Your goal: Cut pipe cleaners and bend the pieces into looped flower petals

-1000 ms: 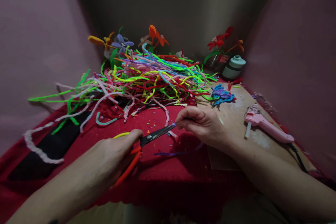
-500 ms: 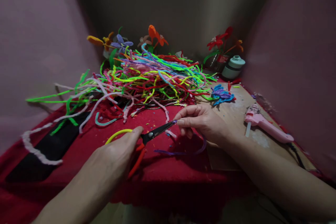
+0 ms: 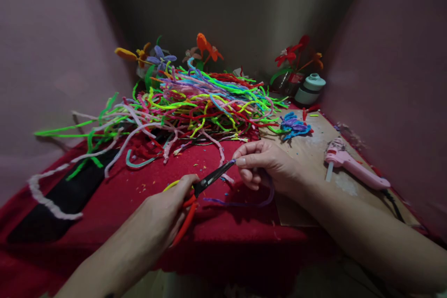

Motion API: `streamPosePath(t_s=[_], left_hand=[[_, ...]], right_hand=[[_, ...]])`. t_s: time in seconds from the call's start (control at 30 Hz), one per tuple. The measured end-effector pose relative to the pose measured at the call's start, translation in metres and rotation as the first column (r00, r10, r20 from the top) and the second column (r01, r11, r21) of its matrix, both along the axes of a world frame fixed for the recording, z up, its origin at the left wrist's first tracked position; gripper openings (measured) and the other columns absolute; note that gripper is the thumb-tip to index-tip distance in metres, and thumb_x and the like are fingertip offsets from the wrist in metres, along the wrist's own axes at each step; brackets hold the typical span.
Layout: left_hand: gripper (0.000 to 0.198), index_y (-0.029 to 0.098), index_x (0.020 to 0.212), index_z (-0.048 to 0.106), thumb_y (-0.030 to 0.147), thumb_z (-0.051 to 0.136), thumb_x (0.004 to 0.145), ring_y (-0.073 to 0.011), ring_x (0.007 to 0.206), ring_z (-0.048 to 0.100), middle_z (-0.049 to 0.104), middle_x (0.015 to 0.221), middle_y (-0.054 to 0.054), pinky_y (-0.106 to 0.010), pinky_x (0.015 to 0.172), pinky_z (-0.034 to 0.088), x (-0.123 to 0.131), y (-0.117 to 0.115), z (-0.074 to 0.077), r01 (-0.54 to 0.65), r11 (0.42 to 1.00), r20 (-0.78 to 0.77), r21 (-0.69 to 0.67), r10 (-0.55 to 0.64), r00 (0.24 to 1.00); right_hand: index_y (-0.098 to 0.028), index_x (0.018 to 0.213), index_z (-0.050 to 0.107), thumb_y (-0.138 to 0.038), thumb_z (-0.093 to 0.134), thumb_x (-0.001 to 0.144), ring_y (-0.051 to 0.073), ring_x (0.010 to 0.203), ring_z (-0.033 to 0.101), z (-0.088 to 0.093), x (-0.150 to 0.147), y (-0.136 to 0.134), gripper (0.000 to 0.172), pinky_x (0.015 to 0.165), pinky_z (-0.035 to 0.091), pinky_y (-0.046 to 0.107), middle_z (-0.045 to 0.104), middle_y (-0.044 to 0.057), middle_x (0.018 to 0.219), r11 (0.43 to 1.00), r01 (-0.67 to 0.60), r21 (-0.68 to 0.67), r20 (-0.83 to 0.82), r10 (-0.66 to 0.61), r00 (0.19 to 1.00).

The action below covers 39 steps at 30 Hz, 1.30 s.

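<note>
My left hand point(image 3: 171, 209) grips scissors point(image 3: 211, 179) with black blades and red and yellow handles. The blades look closed, and their tips meet the end of a purple pipe cleaner point(image 3: 240, 204). My right hand point(image 3: 260, 163) pinches that end between thumb and fingertips. From there the purple length curves down and trails left over the red cloth. A blue and purple pipe-cleaner flower point(image 3: 295, 125) lies beyond my right hand, on the board.
A large pile of coloured pipe cleaners point(image 3: 209, 98) covers the back. On the wooden board point(image 3: 307, 158) at right rests a pink glue gun point(image 3: 354, 165). A pale bottle point(image 3: 310, 88) stands behind it. A black flat object point(image 3: 66, 202) lies left on the red cloth point(image 3: 139, 214).
My left hand has moved slightly right with the scissors, and the handles have come closer together. The right hand has barely moved, still pinching the purple pipe cleaner.
</note>
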State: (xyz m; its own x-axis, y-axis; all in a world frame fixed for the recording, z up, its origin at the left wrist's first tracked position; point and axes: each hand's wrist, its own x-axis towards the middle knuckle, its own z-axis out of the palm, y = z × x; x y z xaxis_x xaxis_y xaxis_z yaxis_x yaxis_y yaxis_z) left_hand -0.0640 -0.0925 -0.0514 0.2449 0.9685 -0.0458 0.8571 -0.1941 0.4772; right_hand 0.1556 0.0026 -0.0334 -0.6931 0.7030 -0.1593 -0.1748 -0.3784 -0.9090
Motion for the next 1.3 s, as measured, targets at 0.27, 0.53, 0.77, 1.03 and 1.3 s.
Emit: streamPosePath(t_s=[0.27, 0.53, 0.77, 1.03, 1.3], left_hand=[[0.049, 0.014, 0.132, 0.039, 0.023, 0.033, 0.084, -0.0287, 0.084, 0.067, 0.065, 0.105, -0.016, -0.038, 0.062, 0.053, -0.008, -0.002, -0.013, -0.014, 0.974, -0.322, 0.228, 0.089, 0.942], [0.051, 0.008, 0.132, 0.042, 0.019, 0.031, 0.083, -0.0315, 0.078, 0.068, 0.066, 0.104, -0.021, -0.038, 0.053, 0.054, -0.013, -0.006, -0.017, 0.097, 0.932, -0.47, 0.349, 0.085, 0.879], [0.048, 0.013, 0.133, 0.04, 0.021, 0.033, 0.086, -0.0277, 0.086, 0.067, 0.063, 0.113, -0.018, -0.037, 0.061, 0.055, -0.013, -0.006, -0.017, 0.023, 0.96, -0.434, 0.278, 0.104, 0.895], [0.048, 0.011, 0.129, 0.045, 0.018, 0.03, 0.085, -0.0256, 0.08, 0.068, 0.067, 0.106, -0.017, -0.035, 0.059, 0.055, -0.012, -0.006, -0.011, 0.064, 0.945, -0.444, 0.321, 0.09, 0.892], [0.05, 0.013, 0.128, 0.048, 0.018, 0.032, 0.081, -0.0259, 0.081, 0.069, 0.068, 0.104, -0.015, -0.034, 0.059, 0.057, -0.015, -0.009, -0.002, 0.054, 0.958, -0.418, 0.282, 0.072, 0.906]], right_hand=[[-0.012, 0.065, 0.059, -0.015, 0.064, 0.064, 0.006, 0.029, 0.042, 0.004, 0.001, -0.001, 0.006, 0.031, 0.031, 0.016, 0.056, -0.003, 0.042, 0.998, 0.055, 0.033, 0.082, -0.058, 0.995], [-0.012, 0.065, 0.06, -0.015, 0.064, 0.064, 0.005, 0.03, 0.043, 0.001, 0.001, -0.003, 0.005, 0.032, 0.032, 0.015, 0.056, -0.003, 0.043, 0.992, 0.056, 0.112, 0.107, -0.068, 0.992], [-0.012, 0.07, 0.062, -0.018, 0.066, 0.067, 0.005, 0.032, 0.047, -0.001, 0.003, -0.002, 0.007, 0.034, 0.034, 0.014, 0.058, -0.004, 0.046, 0.984, 0.052, 0.168, 0.083, -0.066, 0.994], [-0.012, 0.069, 0.061, -0.022, 0.068, 0.069, 0.004, 0.033, 0.046, 0.001, 0.003, -0.002, 0.011, 0.034, 0.037, 0.013, 0.059, -0.003, 0.047, 0.988, -0.014, 0.157, 0.037, 0.008, 0.999], [-0.012, 0.07, 0.061, -0.023, 0.068, 0.069, 0.004, 0.035, 0.049, 0.002, 0.003, -0.001, 0.014, 0.034, 0.039, 0.013, 0.059, -0.003, 0.047, 0.979, -0.046, 0.199, 0.119, 0.023, 0.993]])
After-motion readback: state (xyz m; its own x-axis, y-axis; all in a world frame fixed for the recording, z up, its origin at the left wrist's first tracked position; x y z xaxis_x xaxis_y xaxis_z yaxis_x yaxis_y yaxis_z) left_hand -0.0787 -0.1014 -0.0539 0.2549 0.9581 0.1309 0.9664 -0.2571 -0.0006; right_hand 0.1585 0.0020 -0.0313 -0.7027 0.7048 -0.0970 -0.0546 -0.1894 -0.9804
